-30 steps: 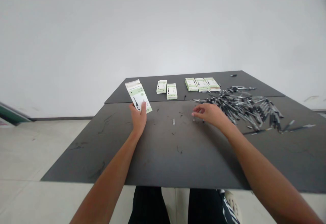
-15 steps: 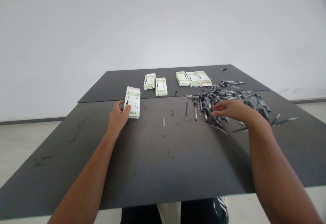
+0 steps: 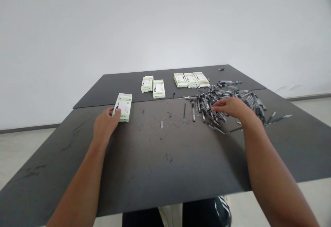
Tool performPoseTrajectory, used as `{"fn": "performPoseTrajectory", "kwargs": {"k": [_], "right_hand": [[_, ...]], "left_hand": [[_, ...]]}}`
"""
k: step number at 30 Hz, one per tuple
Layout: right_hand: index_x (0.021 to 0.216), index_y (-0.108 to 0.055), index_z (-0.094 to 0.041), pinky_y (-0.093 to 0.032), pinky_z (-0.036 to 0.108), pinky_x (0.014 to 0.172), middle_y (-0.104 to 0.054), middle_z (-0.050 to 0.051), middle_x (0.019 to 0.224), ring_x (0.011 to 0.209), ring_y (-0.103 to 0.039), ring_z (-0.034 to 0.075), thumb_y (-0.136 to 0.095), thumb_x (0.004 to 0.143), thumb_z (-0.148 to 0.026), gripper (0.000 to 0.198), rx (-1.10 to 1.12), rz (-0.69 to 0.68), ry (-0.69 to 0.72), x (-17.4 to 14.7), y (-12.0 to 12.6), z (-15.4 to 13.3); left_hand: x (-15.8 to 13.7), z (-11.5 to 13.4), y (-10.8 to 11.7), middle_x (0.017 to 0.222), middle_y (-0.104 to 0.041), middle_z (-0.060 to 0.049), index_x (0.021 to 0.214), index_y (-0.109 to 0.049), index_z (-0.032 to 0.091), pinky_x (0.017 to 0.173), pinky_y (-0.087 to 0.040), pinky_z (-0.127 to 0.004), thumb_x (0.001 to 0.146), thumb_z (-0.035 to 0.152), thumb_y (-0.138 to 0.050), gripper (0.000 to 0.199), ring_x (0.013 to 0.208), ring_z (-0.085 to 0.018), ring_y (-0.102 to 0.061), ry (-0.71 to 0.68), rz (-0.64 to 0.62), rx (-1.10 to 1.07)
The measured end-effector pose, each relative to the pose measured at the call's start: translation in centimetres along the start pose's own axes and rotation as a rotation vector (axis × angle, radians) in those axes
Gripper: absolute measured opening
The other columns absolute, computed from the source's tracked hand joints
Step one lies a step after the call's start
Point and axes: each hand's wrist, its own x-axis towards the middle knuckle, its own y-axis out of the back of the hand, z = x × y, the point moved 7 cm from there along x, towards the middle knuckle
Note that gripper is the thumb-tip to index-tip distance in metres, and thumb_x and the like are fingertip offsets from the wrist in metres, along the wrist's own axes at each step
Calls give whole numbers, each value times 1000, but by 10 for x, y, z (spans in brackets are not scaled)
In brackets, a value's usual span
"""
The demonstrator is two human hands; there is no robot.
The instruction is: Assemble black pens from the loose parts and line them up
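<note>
Head view: pens crowd the right hand, boxes lying beyond.

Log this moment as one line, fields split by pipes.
left hand: holding green-and-white box | right hand: at pen pile, grip unclear | beyond: five more boxes | surface: dark table

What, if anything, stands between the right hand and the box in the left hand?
Nothing tall shows. Between the right hand and the box in the left hand, only low things lie on the table: part of the pen pile, two loose pens and, nearer the viewer, a small pale strip.
</note>
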Motion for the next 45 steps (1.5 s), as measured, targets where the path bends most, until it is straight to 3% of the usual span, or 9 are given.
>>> {"fn": "performPoseTrajectory", "kwargs": {"k": [12,19,26,34,39,45], "right_hand": [[97,-89,-28,-57,29,74,-87,0,90,85,-80,23,-83,79,-45,25,43,1,-16,6,-13,-1],[108,-88,-26,-58,31,77,-87,3,95,87,-81,25,-77,85,-39,29,28,105,-86,6,-3,13],[105,-90,-28,-57,30,77,-87,3,97,90,-80,25,-81,81,-40,28,-26,118,-102,4,-1,17],[101,-92,-31,-55,30,74,-86,3,91,86,-78,25,-80,82,-44,25,-81,85,-99,5,-5,14],[98,-92,-33,-55,31,75,-86,3,92,87,-78,25,-81,81,-46,24,-100,67,-94,4,-6,9],[101,-92,-30,-56,32,76,-86,6,93,91,-78,28,-77,84,-49,29,-109,72,-97,4,-7,7]], "left_hand": [[6,-11,-3,124,-80,-23,135,-78,14,96,-55,-51,104,65,-36,73,116,-45,-73,-42,13,175],[9,-11,-6,125,-79,-23,132,-78,13,95,-56,-49,106,62,-30,73,117,-43,-72,-64,-2,208],[9,-7,-7,121,-78,-27,126,-79,11,94,-55,-50,109,59,-22,76,113,-43,-72,-70,-12,225],[10,-5,-11,129,-76,-27,137,-74,12,102,-53,-52,107,63,-27,75,120,-44,-70,-60,-18,193],[7,-4,-9,137,-73,-28,149,-63,6,107,-51,-52,107,64,-31,78,128,-44,-67,-38,-1,153],[6,-3,-8,135,-72,-31,143,-66,6,106,-50,-55,110,57,-28,72,126,-44,-68,-35,13,119]]}}
